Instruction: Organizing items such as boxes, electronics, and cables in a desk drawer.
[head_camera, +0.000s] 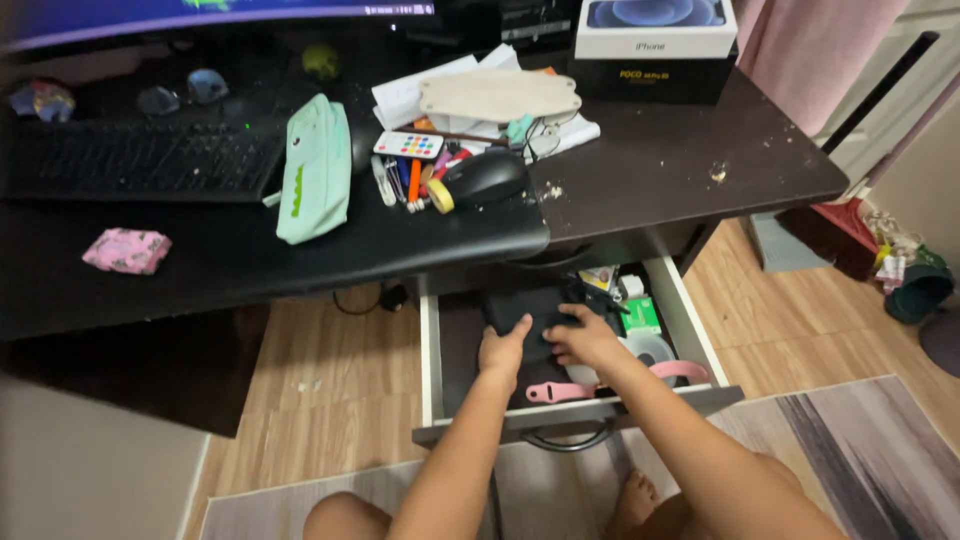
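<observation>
We reach both hands into the open drawer (432, 350) under the dark tabletop (660, 160). Our left hand (503, 352) and right hand (583, 340) both rest on a flat black pouch (520, 305) lying in the middle of the drawer; the left grip curls over its near edge with the thumb up on top, and the right grip spreads its fingers across the pouch's right side. The pouch looks dark, rectangular and soft. Just to the right of our right hand lie a green box (640, 316) and a round white disc (652, 350). Just below our hands, a pink strap (560, 392) runs along the drawer's front. Farther up, on the tabletop, sit a black mouse (484, 178) and a mint pencil case (315, 168).
</observation>
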